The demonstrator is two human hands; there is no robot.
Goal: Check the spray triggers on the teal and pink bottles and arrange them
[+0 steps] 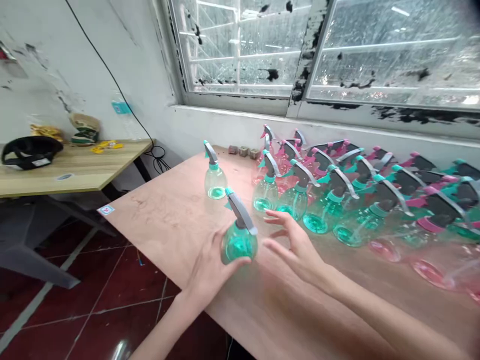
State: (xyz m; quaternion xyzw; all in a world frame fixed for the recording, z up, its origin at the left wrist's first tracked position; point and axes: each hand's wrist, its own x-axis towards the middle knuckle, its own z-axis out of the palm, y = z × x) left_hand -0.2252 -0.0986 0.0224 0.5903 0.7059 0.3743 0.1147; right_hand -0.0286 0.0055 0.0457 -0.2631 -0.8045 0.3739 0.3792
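Note:
My left hand (213, 260) is wrapped round the body of a green spray bottle (240, 242) with a grey trigger head, held over the near part of the table. Just right of that bottle, my right hand (296, 245) is open, fingers apart, with nothing in it. A second green spray bottle (215, 177) stands upright by itself farther back on the left. To the right of my hands, green bottles (332, 205) and pink bottles (431, 250) stand close together in rows. Whether the held bottle touches the table I cannot tell.
The wooden table (157, 225) has a small printed marker (106, 209) at its left corner. Several small blocks (243, 151) lie near the wall under the window (247, 50). A lighter table (86, 175) at left carries a black strap-like object (32, 151) and a plastic bottle (125, 117).

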